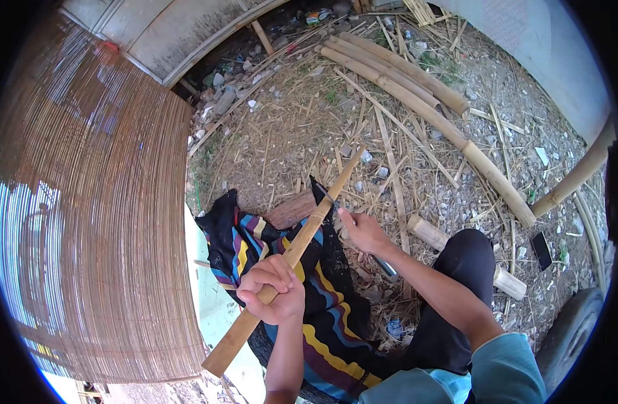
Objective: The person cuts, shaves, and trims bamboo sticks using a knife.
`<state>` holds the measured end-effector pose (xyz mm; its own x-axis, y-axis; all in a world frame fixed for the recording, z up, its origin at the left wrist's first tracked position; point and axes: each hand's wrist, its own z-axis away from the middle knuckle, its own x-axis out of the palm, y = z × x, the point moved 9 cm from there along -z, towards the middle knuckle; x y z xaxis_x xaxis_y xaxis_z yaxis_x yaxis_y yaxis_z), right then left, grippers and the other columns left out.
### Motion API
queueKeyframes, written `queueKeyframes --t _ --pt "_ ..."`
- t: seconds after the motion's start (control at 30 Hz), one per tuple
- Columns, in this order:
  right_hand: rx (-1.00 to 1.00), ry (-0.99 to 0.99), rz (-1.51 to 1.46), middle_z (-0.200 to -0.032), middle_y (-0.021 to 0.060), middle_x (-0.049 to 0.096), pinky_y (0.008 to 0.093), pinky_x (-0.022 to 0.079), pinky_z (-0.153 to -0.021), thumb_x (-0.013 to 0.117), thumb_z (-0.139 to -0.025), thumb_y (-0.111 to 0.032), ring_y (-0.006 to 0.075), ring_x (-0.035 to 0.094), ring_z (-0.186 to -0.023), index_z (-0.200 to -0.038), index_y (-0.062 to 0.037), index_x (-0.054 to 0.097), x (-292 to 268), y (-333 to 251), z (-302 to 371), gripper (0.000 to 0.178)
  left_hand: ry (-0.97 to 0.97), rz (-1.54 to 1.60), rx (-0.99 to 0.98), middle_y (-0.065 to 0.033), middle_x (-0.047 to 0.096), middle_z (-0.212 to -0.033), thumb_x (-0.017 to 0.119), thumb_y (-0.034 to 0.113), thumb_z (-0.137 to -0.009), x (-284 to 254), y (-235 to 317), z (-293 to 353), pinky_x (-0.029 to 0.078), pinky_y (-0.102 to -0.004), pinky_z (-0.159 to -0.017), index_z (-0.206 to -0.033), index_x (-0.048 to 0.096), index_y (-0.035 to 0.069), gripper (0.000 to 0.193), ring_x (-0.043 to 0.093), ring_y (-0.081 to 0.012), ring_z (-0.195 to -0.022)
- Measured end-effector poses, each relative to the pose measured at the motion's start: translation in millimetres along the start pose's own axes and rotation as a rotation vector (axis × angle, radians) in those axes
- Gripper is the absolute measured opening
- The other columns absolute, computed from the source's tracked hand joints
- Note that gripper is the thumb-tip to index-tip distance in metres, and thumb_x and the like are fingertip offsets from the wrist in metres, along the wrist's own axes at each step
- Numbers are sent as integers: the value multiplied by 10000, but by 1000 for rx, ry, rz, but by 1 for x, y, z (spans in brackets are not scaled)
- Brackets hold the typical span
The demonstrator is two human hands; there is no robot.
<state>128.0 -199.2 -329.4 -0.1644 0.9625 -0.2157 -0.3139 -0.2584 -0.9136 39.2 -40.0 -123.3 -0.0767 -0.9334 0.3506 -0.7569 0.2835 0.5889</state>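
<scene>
My left hand [272, 288] is closed around a long flat bamboo strip [316, 223] that slants from the lower left up to the upper right across my lap. My right hand [363, 232] grips a knife [324, 195] whose dark blade rests against the strip's upper part; its grey handle end [386, 268] sticks out below my wrist. A dark cloth with coloured stripes [322, 323] covers my left leg under the strip. A short wood block [290, 210] lies just beyond the cloth.
A large woven bamboo screen [87, 222] fills the left side. Long bamboo poles [417, 101] lie on the littered ground ahead, with a short bamboo piece [430, 233] near my right knee [470, 252]. A black phone [542, 250] lies at the right.
</scene>
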Motion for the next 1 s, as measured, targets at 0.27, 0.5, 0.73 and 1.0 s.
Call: queueKeyframes --t 0.27,0.5,0.73,1.0 --pt "-398 -85 61 -587 214 550 441 447 -618 406 -915 -443 386 588 -636 -865 17 624 29 -50 32 511 148 35 4 -29 342 -424 281 470 -943 -22 1 -2 262 -215 -367 -521 409 63 600 338 -124 -360" --pt "-344 -45 176 -652 234 592 432 480 -661 417 -916 -426 408 601 -692 -943 12 645 47 -66 36 495 325 48 -12 -17 308 -391 294 477 -941 -53 3 -11 234 -204 -336 -478 392 82 617 288 -114 -306" --pt "-294 -15 138 -686 261 611 467 496 -717 377 -903 -513 416 619 -761 -869 1 663 36 -66 36 590 226 54 13 -21 312 -392 292 483 -939 -38 10 -6 246 -205 -336 -495 408 63 622 312 -119 -320" --pt "-502 -146 129 -612 250 555 449 462 -642 418 -922 -367 405 593 -644 -894 44 625 51 -73 60 461 299 29 20 -17 305 -376 285 489 -931 -46 8 -4 229 -199 -330 -468 384 98 615 291 -107 -302"
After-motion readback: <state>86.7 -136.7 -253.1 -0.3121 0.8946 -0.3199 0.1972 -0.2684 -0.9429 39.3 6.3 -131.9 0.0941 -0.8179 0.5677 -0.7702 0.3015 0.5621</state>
